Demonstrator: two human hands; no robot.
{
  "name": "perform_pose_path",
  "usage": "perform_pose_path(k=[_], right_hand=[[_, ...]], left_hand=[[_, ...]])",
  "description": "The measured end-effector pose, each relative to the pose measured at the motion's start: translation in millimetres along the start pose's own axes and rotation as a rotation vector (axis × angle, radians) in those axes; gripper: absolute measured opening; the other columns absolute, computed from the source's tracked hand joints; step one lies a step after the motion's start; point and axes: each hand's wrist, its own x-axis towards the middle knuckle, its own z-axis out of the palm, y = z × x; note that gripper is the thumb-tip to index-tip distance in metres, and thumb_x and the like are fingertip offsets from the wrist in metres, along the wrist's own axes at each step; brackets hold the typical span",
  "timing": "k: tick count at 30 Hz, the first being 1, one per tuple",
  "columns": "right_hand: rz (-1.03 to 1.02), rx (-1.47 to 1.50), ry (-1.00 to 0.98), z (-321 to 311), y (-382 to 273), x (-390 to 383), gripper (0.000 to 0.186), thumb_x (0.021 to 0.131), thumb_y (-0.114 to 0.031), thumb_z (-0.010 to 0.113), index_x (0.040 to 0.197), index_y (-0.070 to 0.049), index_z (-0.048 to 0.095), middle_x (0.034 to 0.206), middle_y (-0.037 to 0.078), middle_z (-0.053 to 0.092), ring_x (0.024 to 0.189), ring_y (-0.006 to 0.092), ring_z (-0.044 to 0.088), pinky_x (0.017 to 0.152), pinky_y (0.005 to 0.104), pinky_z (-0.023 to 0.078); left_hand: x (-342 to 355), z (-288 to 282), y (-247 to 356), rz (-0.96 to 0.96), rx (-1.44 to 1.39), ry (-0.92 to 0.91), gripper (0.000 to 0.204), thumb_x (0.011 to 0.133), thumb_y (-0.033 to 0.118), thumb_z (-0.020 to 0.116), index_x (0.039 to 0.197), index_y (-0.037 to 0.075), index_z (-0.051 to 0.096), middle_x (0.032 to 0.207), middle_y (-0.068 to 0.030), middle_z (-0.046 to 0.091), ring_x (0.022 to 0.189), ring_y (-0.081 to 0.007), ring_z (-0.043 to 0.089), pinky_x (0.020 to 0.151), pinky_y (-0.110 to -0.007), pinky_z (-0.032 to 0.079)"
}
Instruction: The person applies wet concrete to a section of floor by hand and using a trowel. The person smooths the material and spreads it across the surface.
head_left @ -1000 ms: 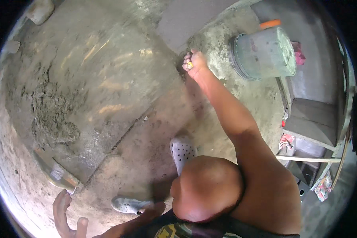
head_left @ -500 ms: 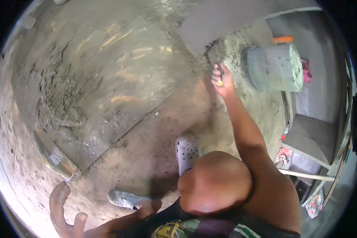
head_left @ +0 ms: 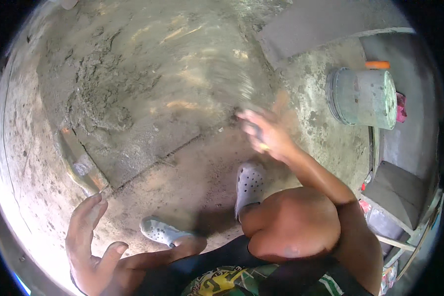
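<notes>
My right hand [head_left: 271,135] is closed round the dark, yellow-ended handle of what looks like a trowel, at the near right edge of the wet grey mortar [head_left: 148,118]. Motion smears the hand, and the trowel's blade cannot be made out clearly. Low on the left, my left hand [head_left: 91,246] is held open, fingers apart and grey with mortar, holding nothing. Just beyond its fingertips a long narrow board-like piece [head_left: 81,165] lies along the mortar's left edge. A rough heap of mortar [head_left: 98,93] rises at the left of the spread layer.
A clear plastic bucket [head_left: 362,97] lies on its side at the right, with an orange object [head_left: 378,64] behind it. Concrete steps [head_left: 394,192] stand farther right. My feet, in pale perforated clogs [head_left: 249,185], rest on the rough floor before the mortar's straight near edge.
My right hand has swept nearer and a little left along the mortar's edge, still gripping. My left hand stays open. The whole view has shifted slightly.
</notes>
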Motion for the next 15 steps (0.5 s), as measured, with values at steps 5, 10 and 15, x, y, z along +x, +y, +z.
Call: perform_pose_path(k=[5, 10, 15], right_hand=[[-0.475, -0.996, 0.241, 62, -25, 48, 0.044, 0.103, -0.036, 0.056, 0.123, 0.004, 0.057, 0.074, 0.008, 0.058, 0.066, 0.0191, 0.059, 0.059, 0.0364, 0.05], [-0.28, -0.157, 0.254, -38, 47, 35, 0.051, 0.1, -0.048, 0.056, 0.119, -0.001, 0.056, 0.076, 0.009, 0.061, 0.055, 0.0221, 0.059, 0.047, 0.0351, 0.046], [-0.176, 0.041, 0.63, -96, 70, -20, 0.029, 0.102, -0.037, 0.054, 0.11, -0.009, 0.058, 0.071, 0.0, 0.052, 0.049, 0.0125, 0.042, 0.04, 0.0272, 0.032]], left_hand=[[-15, -2, 9, -0.032, 0.035, 0.019, 0.072, 0.086, 0.045, 0.069, 0.135, -0.006, 0.055, 0.138, -0.0259, 0.054, 0.127, -0.0385, 0.054, 0.106, -0.048, 0.045], [-21, -5, 1, -0.004, 0.058, 0.012, 0.053, 0.092, 0.015, 0.069, 0.138, -0.005, 0.053, 0.138, -0.0245, 0.056, 0.124, -0.0375, 0.056, 0.105, -0.046, 0.046], [-20, -6, -35, -0.05, 0.021, -0.051, 0.072, 0.087, 0.04, 0.069, 0.138, -0.008, 0.05, 0.137, -0.0303, 0.051, 0.128, -0.0438, 0.052, 0.107, -0.05, 0.043]])
